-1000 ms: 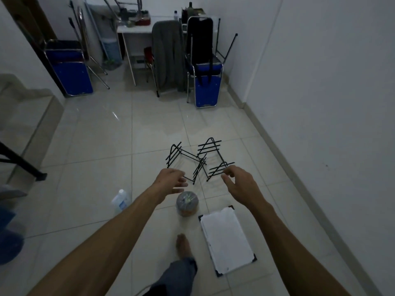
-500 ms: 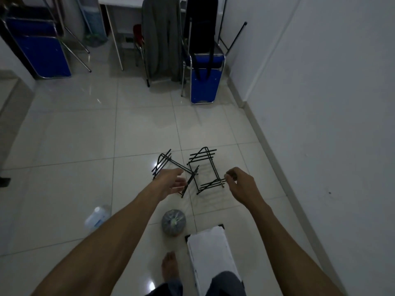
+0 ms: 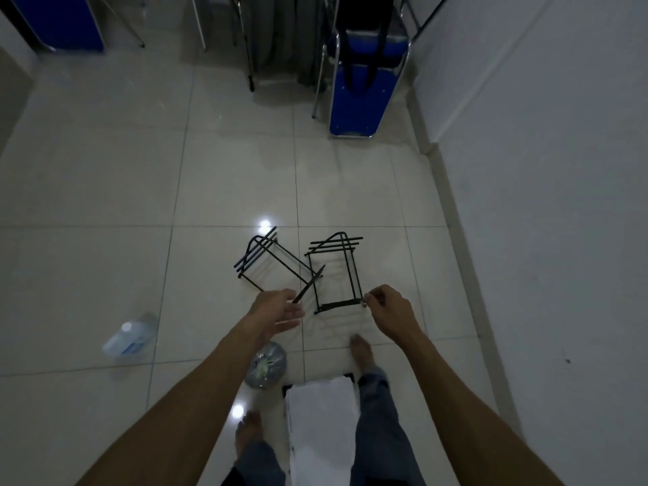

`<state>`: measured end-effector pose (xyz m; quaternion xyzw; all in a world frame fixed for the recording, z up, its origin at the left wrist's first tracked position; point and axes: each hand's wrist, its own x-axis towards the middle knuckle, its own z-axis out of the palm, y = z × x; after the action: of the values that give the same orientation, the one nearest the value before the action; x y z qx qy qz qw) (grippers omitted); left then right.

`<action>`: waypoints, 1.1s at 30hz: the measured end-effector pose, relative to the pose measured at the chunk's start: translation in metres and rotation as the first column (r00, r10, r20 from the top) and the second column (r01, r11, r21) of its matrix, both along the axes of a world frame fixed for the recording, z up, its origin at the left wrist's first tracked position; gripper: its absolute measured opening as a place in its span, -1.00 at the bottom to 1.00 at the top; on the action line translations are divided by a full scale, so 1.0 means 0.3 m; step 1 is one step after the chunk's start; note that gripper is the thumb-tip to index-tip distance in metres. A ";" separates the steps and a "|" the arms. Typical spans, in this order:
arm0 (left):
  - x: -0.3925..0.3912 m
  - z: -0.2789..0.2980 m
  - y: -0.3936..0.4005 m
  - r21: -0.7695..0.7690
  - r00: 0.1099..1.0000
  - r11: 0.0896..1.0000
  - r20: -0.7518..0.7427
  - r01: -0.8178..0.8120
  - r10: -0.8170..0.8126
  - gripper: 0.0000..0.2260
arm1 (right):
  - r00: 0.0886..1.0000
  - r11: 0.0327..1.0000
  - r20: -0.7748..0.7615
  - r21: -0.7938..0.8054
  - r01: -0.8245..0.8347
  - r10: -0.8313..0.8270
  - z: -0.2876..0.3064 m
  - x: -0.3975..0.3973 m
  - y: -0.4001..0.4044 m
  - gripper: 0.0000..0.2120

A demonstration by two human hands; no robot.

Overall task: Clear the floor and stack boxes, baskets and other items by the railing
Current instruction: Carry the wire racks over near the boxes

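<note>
i reach for the two black wire racks (image 3: 301, 271) on the floor (image 3: 105, 205).

my right hand (image 3: 389, 313) pinches the near corner of the rack at 1 o'clock so it can lift. my left hand (image 3: 277, 310) is open wide beside the other rack at 11 o'clock, holding nothing.

Dim, bluish indoor light, two bright glare spots on glossy floor tiles (image 3: 105, 191), wide-angle bending at edges, soft grainy detail
</note>
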<state>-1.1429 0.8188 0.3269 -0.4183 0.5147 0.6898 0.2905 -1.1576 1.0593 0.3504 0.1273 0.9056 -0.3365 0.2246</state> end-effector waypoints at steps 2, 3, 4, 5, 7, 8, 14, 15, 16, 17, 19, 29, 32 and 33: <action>-0.060 -0.102 0.054 -0.009 0.999 0.999 0.037 -0.040 0.040 -0.75 | 0.998 1.000 0.065 -0.008 -0.003 0.003 -0.130 -0.095 0.048 -0.79; -0.094 -0.161 0.086 -0.011 0.997 0.998 0.050 -0.064 0.064 -0.75 | 0.995 1.000 0.097 -0.016 -0.007 0.009 -0.205 -0.146 0.072 -0.78; -0.133 -0.227 0.122 -0.015 0.994 0.996 0.063 -0.089 0.089 -0.76 | 0.991 1.000 0.132 -0.024 -0.006 0.009 -0.290 -0.200 0.096 -0.77; -0.173 -0.297 0.159 -0.017 0.990 0.993 0.078 -0.117 0.118 -0.76 | 0.986 1.000 0.169 -0.030 0.003 0.002 -0.382 -0.255 0.118 -0.75; -0.256 -0.446 0.242 -0.016 0.981 0.987 0.109 -0.159 0.159 -0.78 | 0.970 0.999 0.241 -0.039 0.020 -0.010 -0.585 -0.359 0.161 -0.71; -0.293 -0.520 0.282 -0.014 0.980 0.987 0.118 -0.162 0.162 -0.80 | 0.964 0.999 0.267 -0.044 0.022 -0.009 -0.682 -0.404 0.178 -0.69; -0.517 -1.015 0.456 -0.427 0.999 0.903 -0.032 -0.052 0.043 -0.86 | 0.938 0.991 0.346 -0.122 0.052 -0.007 -1.245 -0.650 0.229 -0.35; -0.552 -1.088 0.457 -0.547 0.999 0.836 -0.038 -0.033 0.014 -0.81 | 0.936 0.989 0.352 -0.136 0.059 -0.008 -1.316 -0.678 0.228 -0.29; -0.587 -1.155 0.452 -0.643 1.000 0.766 -0.026 -0.021 0.005 -0.73 | 0.931 0.986 0.365 -0.152 0.063 -0.003 -1.381 -0.702 0.227 -0.25; -0.621 -1.217 0.440 -0.711 1.000 0.703 0.001 -0.004 0.006 -0.61 | 0.924 0.983 0.383 -0.169 0.066 0.004 -1.442 -0.723 0.226 -0.25; -0.688 -1.318 0.407 -0.773 0.990 0.627 0.140 0.098 0.018 -0.30 | 0.903 0.979 0.430 -0.190 0.078 0.012 -1.535 -0.755 0.225 -0.32; -0.751 -1.485 0.239 -0.315 0.837 0.827 0.149 -0.465 0.527 -0.65 | 0.926 0.994 0.377 -0.112 0.007 0.036 -1.634 -0.805 0.196 -0.51; -0.737 -1.441 0.203 -0.223 0.751 0.748 0.086 -0.626 0.654 -0.70 | 0.946 0.999 0.321 -0.019 -0.043 0.047 -1.596 -0.809 0.168 -0.40; -0.734 -1.411 0.194 -0.205 0.728 0.727 0.084 -0.656 0.680 -0.70 | 0.952 0.998 0.300 0.014 -0.066 0.059 -1.578 -0.807 0.155 -0.36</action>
<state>-1.3630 0.8769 -0.0966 -0.6494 0.3590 0.6699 0.0260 -1.3996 1.1058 -0.1229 0.1509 0.8687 -0.2952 0.3681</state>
